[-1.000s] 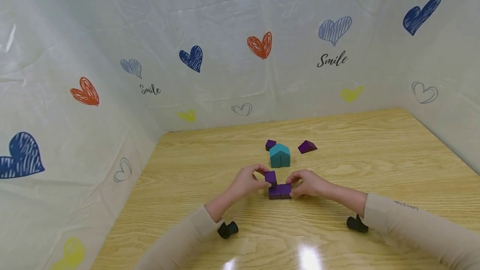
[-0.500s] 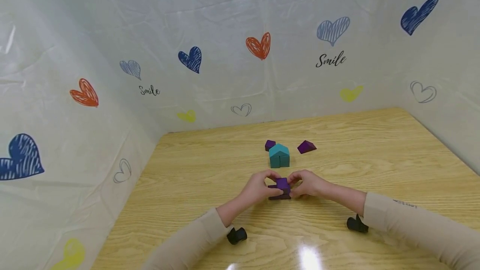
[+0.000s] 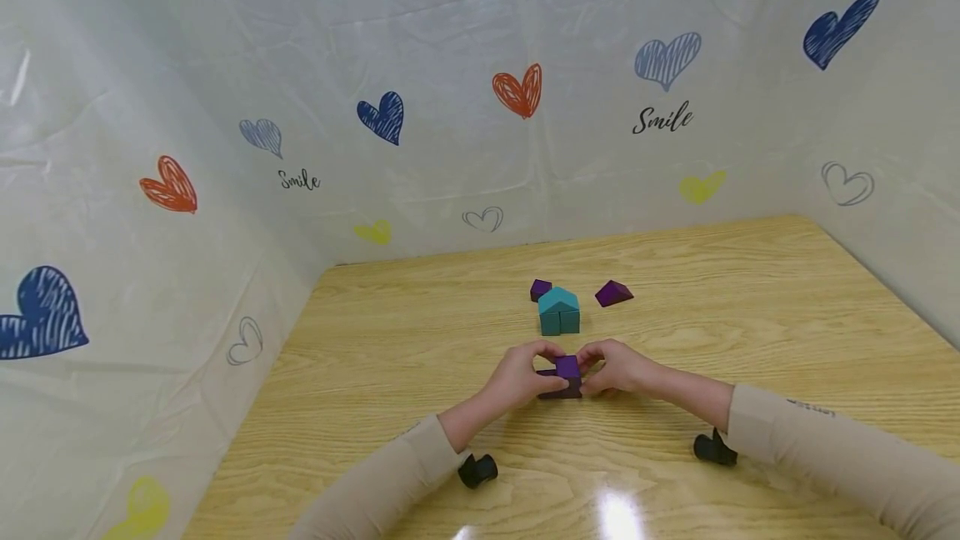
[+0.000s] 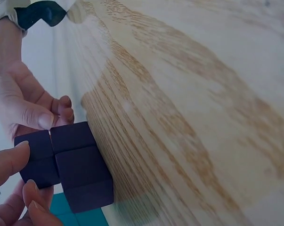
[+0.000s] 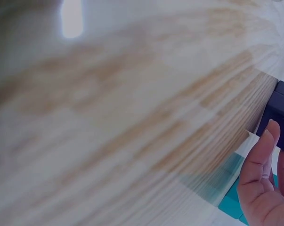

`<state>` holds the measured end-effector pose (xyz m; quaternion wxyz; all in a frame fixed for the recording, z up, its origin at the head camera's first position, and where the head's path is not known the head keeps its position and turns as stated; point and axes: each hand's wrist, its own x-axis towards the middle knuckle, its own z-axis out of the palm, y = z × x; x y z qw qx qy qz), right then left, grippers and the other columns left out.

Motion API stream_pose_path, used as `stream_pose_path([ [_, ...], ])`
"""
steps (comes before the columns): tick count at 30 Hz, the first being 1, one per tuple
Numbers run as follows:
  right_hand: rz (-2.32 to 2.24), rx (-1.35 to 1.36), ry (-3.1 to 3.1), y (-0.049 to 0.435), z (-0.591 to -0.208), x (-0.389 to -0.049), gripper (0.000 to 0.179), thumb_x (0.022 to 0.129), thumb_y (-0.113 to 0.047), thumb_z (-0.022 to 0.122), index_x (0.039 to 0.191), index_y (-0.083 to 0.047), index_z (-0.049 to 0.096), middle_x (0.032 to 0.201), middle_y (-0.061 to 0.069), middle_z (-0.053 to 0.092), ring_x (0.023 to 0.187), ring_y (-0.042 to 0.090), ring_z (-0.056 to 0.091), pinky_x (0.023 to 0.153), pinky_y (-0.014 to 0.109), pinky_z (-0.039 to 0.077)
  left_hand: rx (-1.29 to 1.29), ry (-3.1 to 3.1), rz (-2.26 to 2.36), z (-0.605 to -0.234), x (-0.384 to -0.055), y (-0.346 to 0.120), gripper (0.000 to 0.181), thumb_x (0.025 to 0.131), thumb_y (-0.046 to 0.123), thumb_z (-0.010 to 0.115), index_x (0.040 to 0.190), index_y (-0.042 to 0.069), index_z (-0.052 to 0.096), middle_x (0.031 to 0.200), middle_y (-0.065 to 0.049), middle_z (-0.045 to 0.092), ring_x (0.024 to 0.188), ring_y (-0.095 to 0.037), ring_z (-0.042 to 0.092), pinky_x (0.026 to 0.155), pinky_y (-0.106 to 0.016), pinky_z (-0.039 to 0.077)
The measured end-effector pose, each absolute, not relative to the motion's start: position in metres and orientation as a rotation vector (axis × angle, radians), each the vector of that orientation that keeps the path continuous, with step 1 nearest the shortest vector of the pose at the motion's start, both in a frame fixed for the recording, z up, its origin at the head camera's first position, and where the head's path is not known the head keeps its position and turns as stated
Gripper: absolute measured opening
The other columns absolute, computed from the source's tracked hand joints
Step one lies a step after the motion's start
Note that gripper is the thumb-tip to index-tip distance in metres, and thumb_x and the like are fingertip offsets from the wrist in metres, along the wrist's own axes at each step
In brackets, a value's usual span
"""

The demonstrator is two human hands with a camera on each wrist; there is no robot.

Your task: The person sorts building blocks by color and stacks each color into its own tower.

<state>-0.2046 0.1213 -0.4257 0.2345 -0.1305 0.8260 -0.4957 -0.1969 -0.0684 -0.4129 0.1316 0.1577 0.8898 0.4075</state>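
My left hand (image 3: 520,375) pinches a purple cube (image 3: 567,366) between thumb and fingers. That cube sits on the right one of two purple cubes lying side by side on the table; the left wrist view shows this upper cube (image 4: 36,160) flush above the lower right cube (image 4: 72,136), with the lower left cube (image 4: 85,178) beside it. Curled in from the right, my right hand (image 3: 618,367) holds the lower right cube at its side; in the right wrist view its thumb lies against the purple block (image 5: 276,127). Fingers partly cover the lower cubes from above.
Just behind the hands stand two teal cubes (image 3: 559,322) topped by a teal triangular block (image 3: 558,300). Farther back lie another purple cube (image 3: 540,289) and a purple triangular block (image 3: 613,294). A heart-printed sheet (image 3: 442,182) hangs behind the wooden table (image 3: 397,340).
My left hand has moved the upper purple cube rightward, from over the lower left cube onto the lower right one. The right hand has stayed in place.
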Motion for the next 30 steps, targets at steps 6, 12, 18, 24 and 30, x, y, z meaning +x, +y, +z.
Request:
stream_pose_path([
  [6, -1.354, -0.364, 2.273, 0.1217, -0.4267, -0.2048, 0.034, 0.072, -0.002, 0.073, 0.102, 0.005, 0.058, 0.094, 0.009, 0.059, 0.070, 0.014, 0.053, 0.059, 0.030, 0.051, 0.473, 2.584, 1.169, -0.4126, -0.1971, -0.0682, 0.030, 0.078, 0.016, 0.074, 0.105, 0.013, 0.063, 0.101, -0.001, 0.063, 0.089, -0.012, 0.055, 0.072, -0.022, 0.045],
  [12, -1.344, -0.363, 2.277, 0.1215, -0.4289, -0.2055, 0.034, 0.072, -0.001, 0.074, 0.102, 0.004, 0.058, 0.094, 0.009, 0.059, 0.068, 0.014, 0.052, 0.060, 0.029, 0.050, 0.487, 2.587, 1.163, -0.4136, -0.1967, -0.0690, 0.033, 0.077, 0.017, 0.074, 0.108, 0.012, 0.063, 0.102, -0.001, 0.063, 0.097, -0.017, 0.057, 0.077, -0.024, 0.047],
  [18, -1.339, -0.350, 2.281, 0.1209, -0.4283, -0.2052, 0.035, 0.072, -0.001, 0.074, 0.102, 0.005, 0.058, 0.094, 0.009, 0.059, 0.069, 0.014, 0.052, 0.060, 0.030, 0.051, 0.475, 2.611, 1.148, -0.4156, -0.1971, -0.0701, 0.034, 0.077, 0.018, 0.074, 0.109, 0.012, 0.063, 0.103, 0.000, 0.063, 0.098, -0.017, 0.056, 0.078, -0.025, 0.046],
  [24, -1.331, -0.356, 2.294, 0.1207, -0.4255, -0.2032, 0.037, 0.072, -0.003, 0.075, 0.103, 0.004, 0.058, 0.095, 0.010, 0.059, 0.069, 0.014, 0.052, 0.061, 0.030, 0.051, 0.465, 2.613, 1.153, -0.4154, -0.1961, -0.0707, 0.033, 0.078, 0.018, 0.073, 0.109, 0.012, 0.063, 0.103, -0.001, 0.064, 0.097, -0.017, 0.056, 0.077, -0.025, 0.046],
  [30, -1.345, -0.437, 2.324, 0.1231, -0.4204, -0.2021, 0.038, 0.072, -0.006, 0.076, 0.104, 0.005, 0.059, 0.100, 0.013, 0.059, 0.064, 0.013, 0.054, 0.059, 0.030, 0.050, 0.472, 2.613, 1.158, -0.4151, -0.1961, -0.0705, 0.033, 0.078, 0.018, 0.073, 0.109, 0.012, 0.063, 0.103, 0.000, 0.064, 0.097, -0.017, 0.057, 0.075, -0.023, 0.046],
])
